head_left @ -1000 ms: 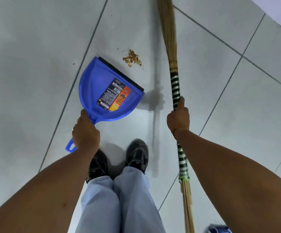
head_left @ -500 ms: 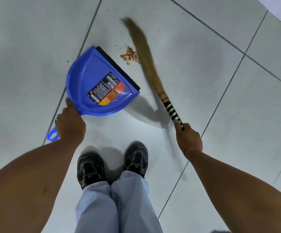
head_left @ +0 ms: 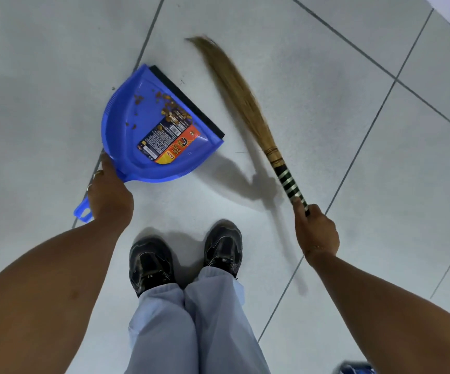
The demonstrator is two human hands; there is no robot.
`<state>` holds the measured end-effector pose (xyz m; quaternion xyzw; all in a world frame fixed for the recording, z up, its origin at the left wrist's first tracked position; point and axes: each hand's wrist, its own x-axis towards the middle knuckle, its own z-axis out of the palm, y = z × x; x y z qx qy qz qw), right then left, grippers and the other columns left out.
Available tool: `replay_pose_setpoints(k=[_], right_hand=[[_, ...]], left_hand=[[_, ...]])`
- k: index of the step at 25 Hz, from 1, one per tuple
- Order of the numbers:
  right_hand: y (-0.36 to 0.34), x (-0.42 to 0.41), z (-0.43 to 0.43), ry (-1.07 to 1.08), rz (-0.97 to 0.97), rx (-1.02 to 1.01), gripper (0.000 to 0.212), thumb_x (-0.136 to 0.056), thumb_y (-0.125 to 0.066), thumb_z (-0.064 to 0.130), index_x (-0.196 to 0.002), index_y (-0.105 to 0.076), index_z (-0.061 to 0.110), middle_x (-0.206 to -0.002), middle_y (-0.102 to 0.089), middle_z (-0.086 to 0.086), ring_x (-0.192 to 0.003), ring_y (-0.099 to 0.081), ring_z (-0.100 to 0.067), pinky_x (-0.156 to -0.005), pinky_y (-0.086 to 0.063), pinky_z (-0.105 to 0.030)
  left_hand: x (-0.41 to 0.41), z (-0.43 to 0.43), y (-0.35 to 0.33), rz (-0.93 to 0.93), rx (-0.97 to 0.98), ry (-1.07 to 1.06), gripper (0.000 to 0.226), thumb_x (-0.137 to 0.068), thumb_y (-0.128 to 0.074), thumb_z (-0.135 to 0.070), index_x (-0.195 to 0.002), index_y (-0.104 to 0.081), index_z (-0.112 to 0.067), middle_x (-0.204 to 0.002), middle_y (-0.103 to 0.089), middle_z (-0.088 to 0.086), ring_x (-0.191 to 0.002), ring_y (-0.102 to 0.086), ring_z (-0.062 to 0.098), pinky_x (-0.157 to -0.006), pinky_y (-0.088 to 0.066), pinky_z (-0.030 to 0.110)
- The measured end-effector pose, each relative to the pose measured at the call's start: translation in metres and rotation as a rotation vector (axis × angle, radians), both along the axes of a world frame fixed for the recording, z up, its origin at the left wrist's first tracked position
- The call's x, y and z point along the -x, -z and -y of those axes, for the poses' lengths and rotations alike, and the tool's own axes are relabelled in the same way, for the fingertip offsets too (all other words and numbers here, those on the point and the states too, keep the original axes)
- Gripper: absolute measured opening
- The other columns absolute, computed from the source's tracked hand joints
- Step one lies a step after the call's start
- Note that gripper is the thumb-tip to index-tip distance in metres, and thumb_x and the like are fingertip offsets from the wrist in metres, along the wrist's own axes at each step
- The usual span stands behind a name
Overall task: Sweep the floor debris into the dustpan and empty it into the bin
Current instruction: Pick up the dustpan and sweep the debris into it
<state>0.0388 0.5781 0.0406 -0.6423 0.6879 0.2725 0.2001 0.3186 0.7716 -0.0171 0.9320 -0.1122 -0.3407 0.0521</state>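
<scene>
A blue dustpan (head_left: pixel 126 136) with a black rubber lip and a printed label rests on the pale tiled floor. Brown debris (head_left: pixel 171 107) lies scattered inside it, mostly near the lip. My left hand (head_left: pixel 109 195) grips the dustpan's handle, whose looped end sticks out behind the hand. My right hand (head_left: pixel 317 230) holds a grass broom (head_left: pixel 241 90) by its black-and-silver striped handle. The broom's bristles lie on the floor just right of the dustpan's lip, their tip curling up and to the left.
My two black shoes (head_left: pixel 186 255) and light trouser legs stand just below the dustpan. Dark grout lines cross the floor tiles (head_left: pixel 326 76). A blue object (head_left: pixel 356 369) peeks in at the bottom right edge. A pale wall base shows at the top right corner.
The broom swept leftward across the debris pile, which has moved off the floor into the dustpan. The bristles now sit right of the lip.
</scene>
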Motion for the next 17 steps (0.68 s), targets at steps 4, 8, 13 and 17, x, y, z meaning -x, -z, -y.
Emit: replay_pose_setpoints(k=[4, 8, 13, 17], right_hand=[[0.013, -0.021, 0.008, -0.113, -0.056, -0.054, 0.063, -0.087, -0.023, 0.073, -0.087, -0.054, 0.017, -0.066, -0.052, 0.0, -0.072, -0.055, -0.025, -0.061, -0.04, -0.028], [0.011, -0.028, -0.001, -0.324, -0.059, -0.109, 0.059, -0.085, -0.027, 0.074, -0.081, -0.052, 0.02, -0.073, -0.059, -0.003, -0.07, -0.055, -0.025, -0.06, -0.04, -0.028], [-0.006, -0.021, -0.005, -0.195, 0.004, -0.035, 0.059, -0.086, -0.029, 0.07, -0.071, -0.047, 0.016, -0.063, -0.054, -0.002, -0.07, -0.057, -0.026, -0.061, -0.043, -0.03], [0.006, -0.049, 0.008, -0.088, -0.022, -0.028, 0.068, -0.086, -0.023, 0.074, -0.083, -0.057, 0.015, -0.065, -0.052, 0.001, -0.064, -0.051, -0.021, -0.052, -0.033, -0.025]], left_hand=[[-0.005, -0.028, 0.002, 0.066, -0.107, 0.007, 0.077, -0.08, -0.047, 0.015, -0.145, -0.012, -0.005, -0.118, -0.049, 0.035, -0.104, -0.048, 0.053, -0.095, -0.036, 0.056], [-0.013, -0.036, 0.012, 0.11, -0.146, 0.026, 0.074, -0.083, -0.046, 0.011, -0.146, -0.012, -0.005, -0.121, -0.046, 0.036, -0.106, -0.044, 0.055, -0.097, -0.032, 0.058], [-0.014, -0.037, 0.014, 0.128, -0.068, -0.014, 0.065, -0.079, -0.046, 0.017, -0.138, -0.025, 0.0, -0.114, -0.051, 0.036, -0.104, -0.048, 0.054, -0.096, -0.036, 0.057], [-0.007, -0.056, 0.006, 0.117, -0.06, -0.132, 0.046, -0.075, -0.046, 0.02, -0.119, -0.038, 0.007, -0.11, -0.053, 0.037, -0.102, -0.05, 0.053, -0.094, -0.039, 0.056]])
